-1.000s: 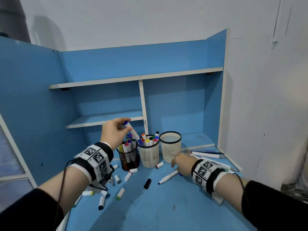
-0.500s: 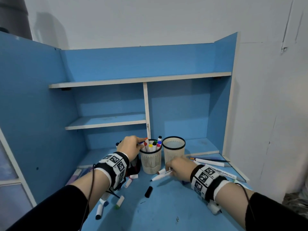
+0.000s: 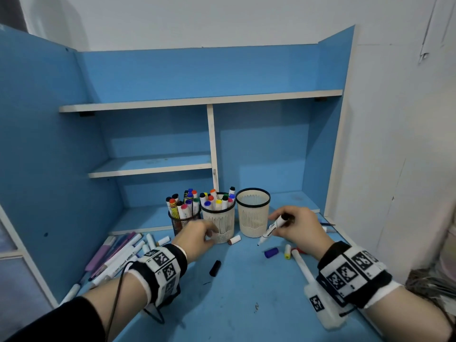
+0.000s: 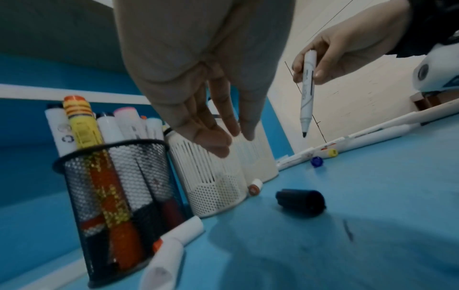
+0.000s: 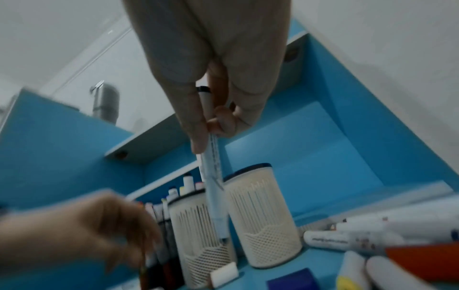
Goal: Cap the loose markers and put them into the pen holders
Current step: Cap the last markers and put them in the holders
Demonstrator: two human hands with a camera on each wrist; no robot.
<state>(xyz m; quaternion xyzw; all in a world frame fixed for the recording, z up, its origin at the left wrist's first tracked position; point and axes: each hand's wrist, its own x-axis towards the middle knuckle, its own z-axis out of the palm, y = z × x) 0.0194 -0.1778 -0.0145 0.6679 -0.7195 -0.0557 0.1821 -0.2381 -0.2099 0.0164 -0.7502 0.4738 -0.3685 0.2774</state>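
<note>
Head: 3 holders, 2 full, right holder (image 3: 253, 213) empty; your right hand (image 3: 299, 228) pinches 1 uncapped marker (image 3: 272, 228), tip down, over the desk (image 3: 241, 304). L wrist: left hand (image 4: 198, 78) relaxed, holding nothing; black cap (image 4: 300, 202) lies mid-desk. R wrist: marker in front of the holders.

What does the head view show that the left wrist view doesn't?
Only the head view: the third holder's bare inside, the shelves, the marker pile at far left. Only the left wrist view: the open left hand with straight fingers over the mesh holder, holding nothing. Both: the right hand gripping an uncapped marker tip down, and the black cap on the desk.
</note>
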